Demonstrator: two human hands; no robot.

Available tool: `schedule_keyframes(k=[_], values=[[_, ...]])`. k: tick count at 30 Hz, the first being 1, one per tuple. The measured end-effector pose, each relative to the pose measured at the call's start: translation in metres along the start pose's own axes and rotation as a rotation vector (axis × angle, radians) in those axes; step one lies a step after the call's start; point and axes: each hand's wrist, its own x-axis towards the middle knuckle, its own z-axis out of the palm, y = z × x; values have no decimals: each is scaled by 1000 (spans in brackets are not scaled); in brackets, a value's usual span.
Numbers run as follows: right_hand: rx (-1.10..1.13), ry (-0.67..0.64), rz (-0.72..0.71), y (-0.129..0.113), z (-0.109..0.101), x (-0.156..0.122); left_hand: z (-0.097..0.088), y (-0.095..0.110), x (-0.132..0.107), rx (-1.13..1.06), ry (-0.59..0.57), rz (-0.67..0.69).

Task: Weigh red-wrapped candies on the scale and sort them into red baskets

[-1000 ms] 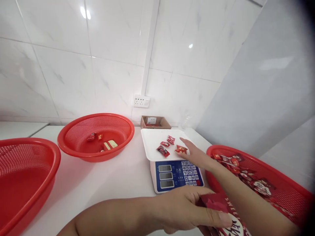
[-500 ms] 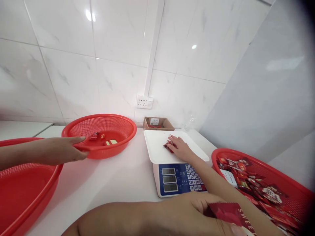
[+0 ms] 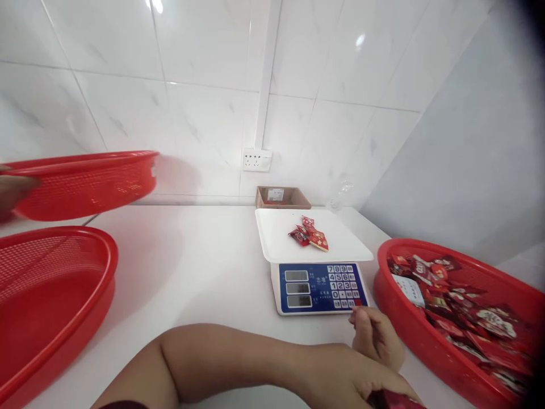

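On the scale's white tray (image 3: 276, 238) the candy packets (image 3: 309, 236) are now left bunched, the right hand (image 3: 377, 341) withdrawn, loosely curled and empty, while the left hand's (image 3: 361, 386) fingers are kept closed on a red pouch (image 3: 394, 400).

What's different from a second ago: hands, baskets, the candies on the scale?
The right hand left the scale tray and drew back to the keypad; the candies now sit gathered. Another person's hand lifted the mesh basket away leftward. The left hand still grips the red packet.

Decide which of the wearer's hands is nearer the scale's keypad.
Right. The right hand lies just below the keypad; the left hand sits lower, nearer the camera.
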Motion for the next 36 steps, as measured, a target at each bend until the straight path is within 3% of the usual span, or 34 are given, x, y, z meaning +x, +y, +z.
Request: schedule_keyframes(k=[3, 6, 10, 13, 17, 21, 28, 32, 36], values=[[51, -33, 30, 3, 1, 7, 3, -14, 4, 289, -57, -20], [135, -86, 62, 9, -2, 13, -9, -25, 11, 331, 111, -18], [188, -59, 63, 11, -6, 16, -50, -26, 24, 301, 384, 14], [180, -39, 62, 8, -6, 17, -88, -16, 33, 609, 550, 37], [193, -78, 82, 8, -4, 17, -130, -3, 44, 901, 624, -99], [221, -73, 61, 11, -2, 17, -156, -3, 55, 1058, 685, -194], [222, -89, 17, 10, -3, 19, -162, -13, 72, 1255, 701, -238], [239, -78, -11, 6, -4, 21, -156, -15, 85, 1335, 701, -148], [233, -61, -22, 5, -4, 21, -152, 0, 95, 1324, 748, -26]])
